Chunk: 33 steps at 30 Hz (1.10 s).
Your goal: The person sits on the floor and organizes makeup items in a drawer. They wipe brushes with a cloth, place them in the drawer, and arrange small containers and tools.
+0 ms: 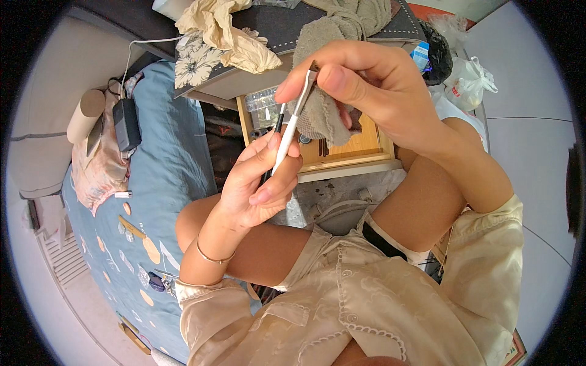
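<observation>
My left hand [265, 176] grips a white-handled makeup brush [287, 139] and a thinner black-handled brush [279, 120], both pointing up and away. The white brush has a metal ferrule and small dark bristles at its tip. My right hand [380, 87] has its thumb and forefinger at those bristles, one on either side. A grey-brown cloth [316, 114] hangs under my right hand, partly hidden by it; whether its other fingers hold the cloth is hard to tell. Beyond both hands is an open wooden drawer [345, 161] with a clear plastic case [262, 101] and thin dark sticks inside.
Above the drawer, a dark tabletop [279, 39] bears a crumpled cream cloth [229, 36]. Plastic bags [469, 84] lie at the right. On the left, a bed with a blue cover [160, 119] holds a black power adapter [127, 124], a pink pillow [103, 169] and small items.
</observation>
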Each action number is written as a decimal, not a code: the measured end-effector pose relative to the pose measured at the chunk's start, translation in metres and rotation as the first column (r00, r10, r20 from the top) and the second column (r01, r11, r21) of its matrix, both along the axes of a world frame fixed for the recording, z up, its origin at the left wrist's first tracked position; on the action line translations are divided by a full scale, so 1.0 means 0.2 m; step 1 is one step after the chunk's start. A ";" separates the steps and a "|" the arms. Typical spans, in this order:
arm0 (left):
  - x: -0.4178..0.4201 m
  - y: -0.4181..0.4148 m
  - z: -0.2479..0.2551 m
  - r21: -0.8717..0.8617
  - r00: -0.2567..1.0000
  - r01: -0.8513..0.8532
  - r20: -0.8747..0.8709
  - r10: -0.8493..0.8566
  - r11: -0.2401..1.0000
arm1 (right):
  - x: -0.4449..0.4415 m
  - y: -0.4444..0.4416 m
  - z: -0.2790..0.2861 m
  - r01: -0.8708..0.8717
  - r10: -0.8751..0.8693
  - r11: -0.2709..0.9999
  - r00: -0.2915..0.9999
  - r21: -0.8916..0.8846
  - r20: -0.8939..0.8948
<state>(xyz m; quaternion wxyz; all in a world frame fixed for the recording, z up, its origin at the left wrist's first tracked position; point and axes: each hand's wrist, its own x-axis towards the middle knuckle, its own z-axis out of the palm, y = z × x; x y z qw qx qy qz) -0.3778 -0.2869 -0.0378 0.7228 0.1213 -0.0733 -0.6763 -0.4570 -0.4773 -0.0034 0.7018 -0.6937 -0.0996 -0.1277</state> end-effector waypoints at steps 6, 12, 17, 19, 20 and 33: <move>0.00 0.00 0.00 0.006 0.999 0.006 -0.038 -0.006 1.000 | 0.00 0.01 -0.01 -0.001 0.001 1.000 1.000 0.018 0.028; 0.00 0.00 0.00 -0.011 0.999 0.015 -0.041 -0.016 1.000 | 0.00 0.01 0.00 0.003 -0.003 1.000 1.000 0.024 0.016; 0.00 0.00 0.00 -0.030 0.999 0.020 -0.047 -0.022 0.999 | 0.01 0.01 -0.01 -0.003 0.003 1.000 1.000 0.011 0.023; 0.00 0.00 0.00 -0.037 0.998 0.024 -0.051 -0.025 0.999 | 0.00 0.01 0.00 -0.004 0.003 1.000 1.000 0.007 0.013; 0.00 0.00 0.00 -0.038 0.998 0.024 -0.050 -0.026 0.999 | 0.00 0.01 0.00 -0.004 0.004 1.000 1.000 0.005 0.008; 0.02 0.00 0.00 -0.045 0.994 -0.020 -0.105 0.016 0.999 | 0.01 0.00 -0.01 0.061 -0.059 0.995 0.998 0.084 -0.029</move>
